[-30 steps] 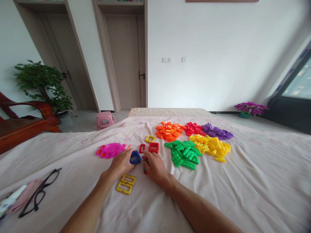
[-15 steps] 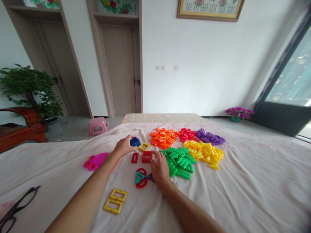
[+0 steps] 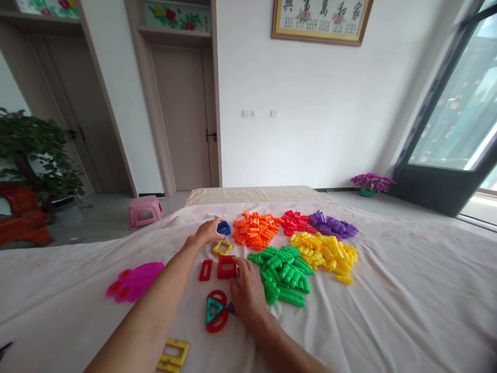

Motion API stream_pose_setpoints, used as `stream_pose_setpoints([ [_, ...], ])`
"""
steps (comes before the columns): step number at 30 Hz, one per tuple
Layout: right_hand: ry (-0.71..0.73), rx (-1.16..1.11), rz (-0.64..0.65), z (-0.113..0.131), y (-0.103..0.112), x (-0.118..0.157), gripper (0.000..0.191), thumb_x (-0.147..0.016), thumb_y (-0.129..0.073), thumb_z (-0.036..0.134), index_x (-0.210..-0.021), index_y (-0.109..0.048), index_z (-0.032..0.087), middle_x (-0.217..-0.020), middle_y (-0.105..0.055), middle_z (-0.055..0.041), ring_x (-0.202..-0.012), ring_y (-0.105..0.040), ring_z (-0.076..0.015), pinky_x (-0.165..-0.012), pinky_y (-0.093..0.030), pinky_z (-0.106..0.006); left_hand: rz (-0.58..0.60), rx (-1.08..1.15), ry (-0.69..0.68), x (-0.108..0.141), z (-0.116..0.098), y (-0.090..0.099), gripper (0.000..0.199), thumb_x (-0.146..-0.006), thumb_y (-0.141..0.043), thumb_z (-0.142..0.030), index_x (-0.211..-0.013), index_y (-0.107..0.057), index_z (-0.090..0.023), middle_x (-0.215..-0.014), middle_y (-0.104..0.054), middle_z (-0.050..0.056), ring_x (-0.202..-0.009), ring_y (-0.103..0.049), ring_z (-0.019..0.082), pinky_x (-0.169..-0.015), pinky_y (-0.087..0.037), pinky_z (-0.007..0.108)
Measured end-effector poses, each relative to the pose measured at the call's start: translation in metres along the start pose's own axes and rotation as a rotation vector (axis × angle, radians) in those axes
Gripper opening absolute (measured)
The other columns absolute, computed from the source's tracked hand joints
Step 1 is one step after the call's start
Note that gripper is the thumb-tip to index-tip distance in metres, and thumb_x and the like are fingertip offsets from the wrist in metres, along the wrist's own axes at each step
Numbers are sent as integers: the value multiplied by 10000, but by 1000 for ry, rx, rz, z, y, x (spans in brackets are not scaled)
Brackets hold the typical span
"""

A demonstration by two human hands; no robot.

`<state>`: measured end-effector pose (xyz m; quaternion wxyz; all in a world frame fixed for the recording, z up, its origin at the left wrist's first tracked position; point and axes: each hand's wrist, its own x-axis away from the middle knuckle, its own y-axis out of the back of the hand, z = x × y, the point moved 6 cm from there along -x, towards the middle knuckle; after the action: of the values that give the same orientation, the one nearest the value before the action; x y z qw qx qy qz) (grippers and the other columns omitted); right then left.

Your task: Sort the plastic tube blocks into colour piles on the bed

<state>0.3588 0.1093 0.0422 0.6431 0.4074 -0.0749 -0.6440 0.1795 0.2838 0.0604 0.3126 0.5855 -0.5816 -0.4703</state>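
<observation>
At the far side of the toy pieces, my left hand [image 3: 207, 233] is closed on a small stack of blue magnetic tiles [image 3: 224, 228]. A yellow square frame tile [image 3: 222, 248] lies just nearer to me. My right hand [image 3: 248, 292] has its thumb and forefinger at the right side of a stack of red square magnetic tiles [image 3: 221, 276]. Left of that stack lies a narrow red rectangular tile [image 3: 201, 271]. Nearer are red curved tiles [image 3: 217, 327] around a teal triangle tile [image 3: 210, 311]. My right hand partly hides a purple tile [image 3: 231, 308].
Piles of orange [image 3: 254, 230], red [image 3: 295, 221], purple [image 3: 334, 225], yellow [image 3: 326, 251] and green [image 3: 285, 272] plastic pieces spread to the right. A pink paw-shaped piece [image 3: 142, 280] lies left, yellow tiles [image 3: 178, 357] nearest me. Everything rests on a wrinkled cloth [image 3: 388, 311].
The view has tilted up and right. My left hand has moved the blue tiles rightward and away, past the yellow square tile. My right hand remains at the red square tiles.
</observation>
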Motion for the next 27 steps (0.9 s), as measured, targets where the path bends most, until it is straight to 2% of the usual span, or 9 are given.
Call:
stream_pose_setpoints([
  [4,-14,31,3,2,2,0,535,-701,-470,62,-1204,-613,177,-1175,-635,-101,-1112,-558,-251,-989,-415,-375,32,61,-30,0,4,-7,685,-683,-752,-312,-1323,-542,-192,-1185,-703,113,-1047,-676,253,-892,-511,324],
  [7,-28,66,-6,1,2,0,548,-705,-473,65,-1224,-606,179,-1196,-639,-103,-1133,-552,-259,-999,-405,-380,0,96,-89,12,1,3,696,-733,-721,-360,-1372,-509,-180,-1332,-606,140,-1129,-631,243,-941,-496,329],
  [9,-34,91,-11,0,1,0,551,-713,-475,69,-1238,-601,183,-1205,-640,-107,-1147,-549,-265,-1002,-403,-383,-20,99,-141,25,-2,16,556,-787,-659,-354,-1312,-571,-194,-1355,-571,122,-1138,-611,225,-967,-478,327],
  [12,-44,131,-17,-2,-1,1,548,-722,-482,71,-1245,-600,184,-1196,-648,-117,-1146,-552,-278,-993,-406,-389,30,78,-222,50,-9,29,304,-822,-597,-310,-1093,-708,-230,-1182,-638,57,-995,-637,182,-911,-487,284],
  [14,-51,166,-19,-2,-4,1,551,-725,-493,73,-1254,-597,185,-1180,-659,-123,-1137,-559,-288,-982,-409,-396,97,54,-267,65,-13,32,248,-788,-633,-286,-1007,-747,-262,-1075,-662,24,-913,-641,165,-852,-490,251],
  [18,-54,219,-13,-2,-6,2,573,-748,-497,87,-1310,-564,177,-1197,-664,-130,-1125,-566,-307,-972,-408,-424,156,-2,-291,78,-20,24,238,-754,-690,-280,-980,-762,-301,-1054,-662,14,-951,-638,178,-851,-466,239],
  [23,-45,228,18,-1,-6,4,612,-760,-486,96,-1367,-522,170,-1196,-672,-129,-1102,-578,-310,-945,-412,-426,130,-57,-236,76,-28,5,141,-818,-635,-297,-904,-737,-250,-1020,-665,46,-923,-645,190,-830,-458,255],
  [27,-27,235,23,1,-5,4,632,-745,-488,86,-1369,-523,183,-1201,-674,-120,-1071,-585,-314,-920,-417,-424,102,-80,-152,71,-31,-3,138,-832,-614,-316,-874,-713,-230,-981,-693,58,-917,-657,206,-803,-457,266],
])
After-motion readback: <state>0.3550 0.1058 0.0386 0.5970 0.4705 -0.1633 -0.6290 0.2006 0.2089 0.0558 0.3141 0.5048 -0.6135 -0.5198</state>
